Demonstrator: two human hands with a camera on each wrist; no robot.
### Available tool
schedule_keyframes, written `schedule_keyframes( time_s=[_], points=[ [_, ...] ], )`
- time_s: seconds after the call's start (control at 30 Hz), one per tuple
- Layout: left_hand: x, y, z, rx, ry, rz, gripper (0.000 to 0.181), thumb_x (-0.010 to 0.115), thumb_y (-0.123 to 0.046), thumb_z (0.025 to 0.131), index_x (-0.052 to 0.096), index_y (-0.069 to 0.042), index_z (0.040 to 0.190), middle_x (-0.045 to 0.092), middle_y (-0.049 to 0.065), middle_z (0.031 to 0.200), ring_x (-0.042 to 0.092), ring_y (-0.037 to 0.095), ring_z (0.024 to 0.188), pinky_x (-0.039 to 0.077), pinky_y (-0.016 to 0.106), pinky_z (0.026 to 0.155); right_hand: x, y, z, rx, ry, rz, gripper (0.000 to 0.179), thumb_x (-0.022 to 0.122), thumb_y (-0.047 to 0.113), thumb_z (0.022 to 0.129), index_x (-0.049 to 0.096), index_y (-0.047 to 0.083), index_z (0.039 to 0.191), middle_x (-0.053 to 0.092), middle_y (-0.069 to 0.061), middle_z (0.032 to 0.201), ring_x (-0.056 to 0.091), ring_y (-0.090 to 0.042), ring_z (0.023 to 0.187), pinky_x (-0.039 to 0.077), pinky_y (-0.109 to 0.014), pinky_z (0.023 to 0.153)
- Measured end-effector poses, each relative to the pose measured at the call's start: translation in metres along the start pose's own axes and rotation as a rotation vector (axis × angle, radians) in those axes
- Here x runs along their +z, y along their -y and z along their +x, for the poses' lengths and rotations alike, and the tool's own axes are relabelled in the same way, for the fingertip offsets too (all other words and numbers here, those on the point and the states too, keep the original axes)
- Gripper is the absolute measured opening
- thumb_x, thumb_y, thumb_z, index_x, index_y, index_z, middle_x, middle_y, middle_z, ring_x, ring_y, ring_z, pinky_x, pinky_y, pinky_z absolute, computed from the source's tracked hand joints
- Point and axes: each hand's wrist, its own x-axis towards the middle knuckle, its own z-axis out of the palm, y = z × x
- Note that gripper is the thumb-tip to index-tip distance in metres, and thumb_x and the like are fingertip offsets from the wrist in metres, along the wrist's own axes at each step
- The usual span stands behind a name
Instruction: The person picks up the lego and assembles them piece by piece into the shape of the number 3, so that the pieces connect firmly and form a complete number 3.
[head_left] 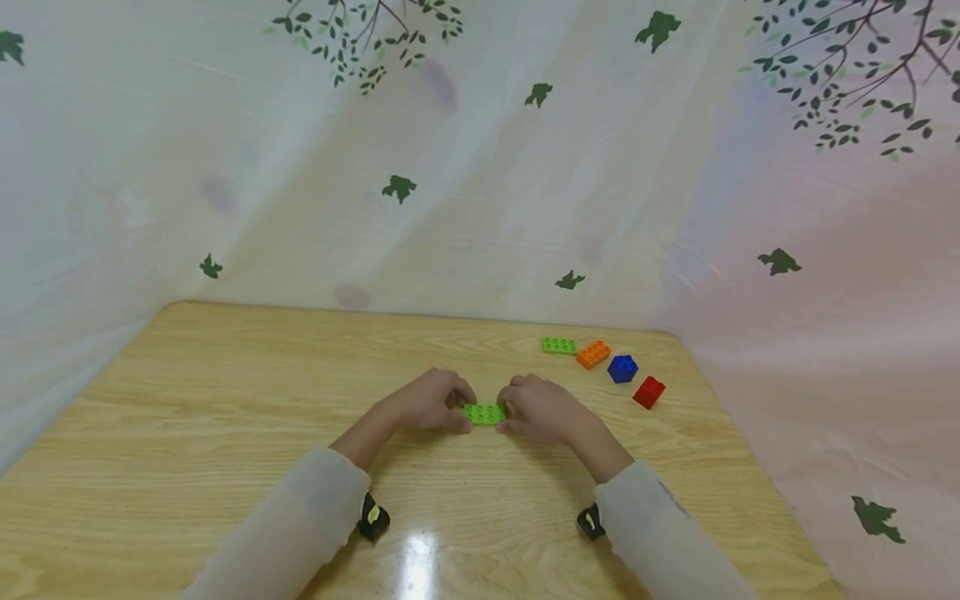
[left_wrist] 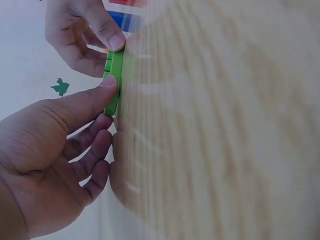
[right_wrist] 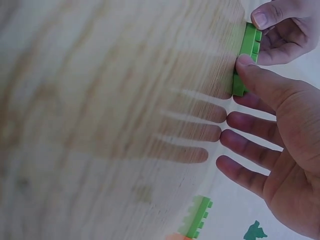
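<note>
A flat light-green building block (head_left: 484,414) with studs on top lies level, close over the wooden table, between both hands. At its left end, my left hand (head_left: 435,402) pinches it between thumb and fingers. My right hand (head_left: 543,408) grips the right end in the same way. In the left wrist view, the left thumb (left_wrist: 97,97) presses the near side of the green block (left_wrist: 115,67), with the other fingers curled behind. From the right wrist view, the right thumb (right_wrist: 257,75) lies along the block (right_wrist: 248,42), and the lower fingers extend toward the tabletop.
At the back right of the table (head_left: 225,417), a second flat green block (head_left: 558,345), an orange block (head_left: 593,354), a blue block (head_left: 622,368) and a red block (head_left: 649,392) form a slanting row. Behind the table hangs a pale leaf-patterned cloth (head_left: 480,183).
</note>
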Motion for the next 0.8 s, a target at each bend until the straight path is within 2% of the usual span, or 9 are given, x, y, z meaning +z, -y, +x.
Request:
schedule_keyframes(
  time_s=[0.13, 0.4, 0.57, 0.8],
  points=[
    [0.003, -0.002, -0.002, -0.006, 0.008, 0.003, 0.035, 0.086, -0.02, 0.085, 0.073, -0.006, 0.115, 0.07, -0.002, 0.103, 0.063, 0.012, 0.094, 0.053, 0.034, 0.087, 0.001, 0.001, -0.004, 0.0, -0.002, 0.0, 0.042, 0.078, 0.041, 0.091, 0.072, 0.012, 0.121, 0.065, 0.001, 0.108, 0.057, -0.016, 0.094, 0.051, -0.037, 0.085],
    [0.005, -0.008, -0.01, -0.055, 0.04, -0.014, 0.033, 0.085, -0.019, 0.086, 0.073, -0.009, 0.115, 0.068, -0.004, 0.102, 0.061, 0.013, 0.095, 0.052, 0.036, 0.089, -0.001, 0.008, -0.013, 0.024, 0.024, 0.043, 0.037, 0.078, 0.044, 0.09, 0.072, 0.015, 0.112, 0.057, 0.007, 0.092, 0.05, -0.015, 0.081, 0.046, -0.034, 0.074],
    [0.006, -0.007, -0.015, -0.041, 0.06, -0.031, 0.034, 0.086, -0.021, 0.086, 0.073, -0.01, 0.115, 0.067, -0.004, 0.102, 0.06, 0.013, 0.096, 0.052, 0.037, 0.088, 0.0, 0.011, -0.017, 0.018, 0.023, 0.035, 0.036, 0.078, 0.046, 0.09, 0.071, 0.016, 0.108, 0.057, 0.008, 0.091, 0.05, -0.015, 0.08, 0.046, -0.034, 0.074],
    [0.007, -0.007, -0.021, -0.02, 0.086, -0.008, 0.027, 0.088, -0.022, 0.083, 0.073, -0.015, 0.105, 0.064, -0.005, 0.094, 0.057, 0.013, 0.088, 0.049, 0.035, 0.082, 0.0, 0.017, -0.021, -0.003, 0.044, 0.046, 0.033, 0.077, 0.046, 0.09, 0.07, 0.018, 0.105, 0.055, 0.01, 0.089, 0.05, -0.013, 0.079, 0.045, -0.032, 0.073]
  ],
)
